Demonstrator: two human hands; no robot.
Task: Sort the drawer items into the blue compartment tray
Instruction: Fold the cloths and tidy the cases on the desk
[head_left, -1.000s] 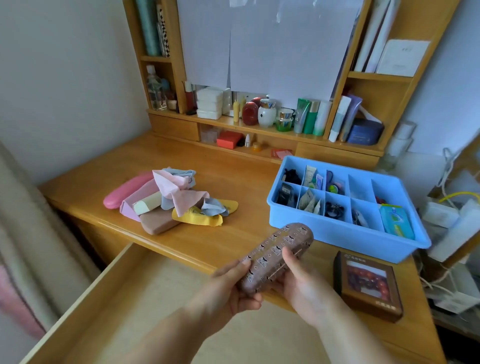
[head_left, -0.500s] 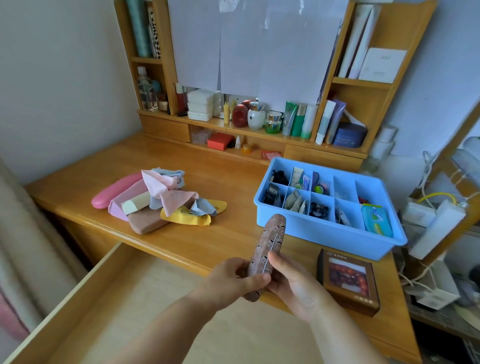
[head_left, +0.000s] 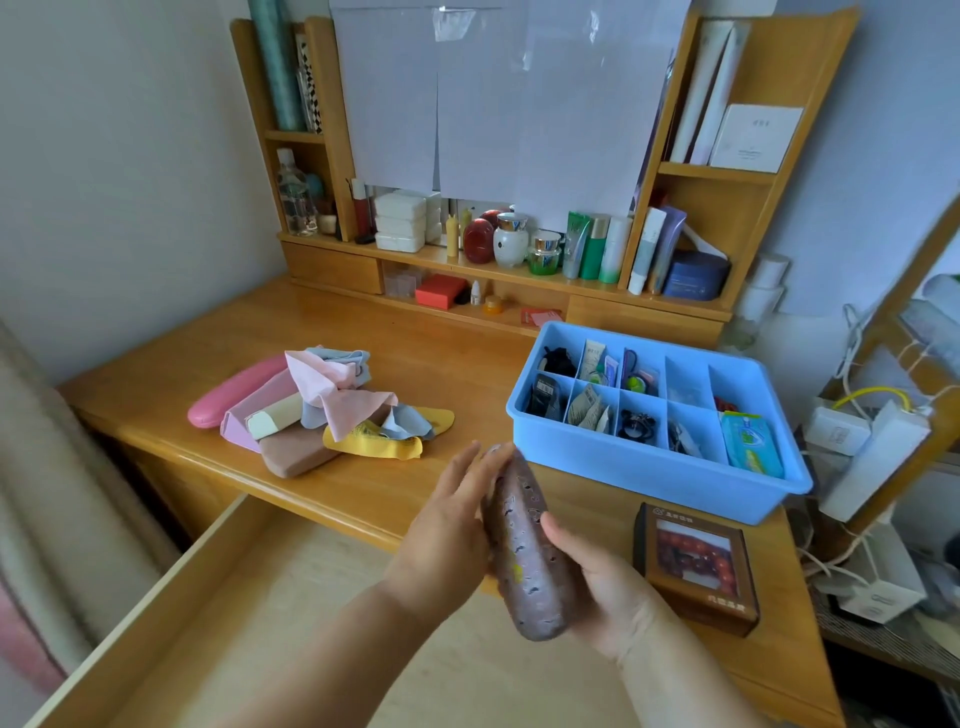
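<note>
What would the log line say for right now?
hands: left hand and right hand hold brown case | place: above open drawer | tray: untouched

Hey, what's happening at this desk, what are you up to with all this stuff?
A person is holding a brown glasses case in both hands, the left hand flat against its side and the right hand cupped under it, above the open drawer. On the desk, the blue compartment tray already holds small items, and a pile of cases and cloths lies to its left.
</note>
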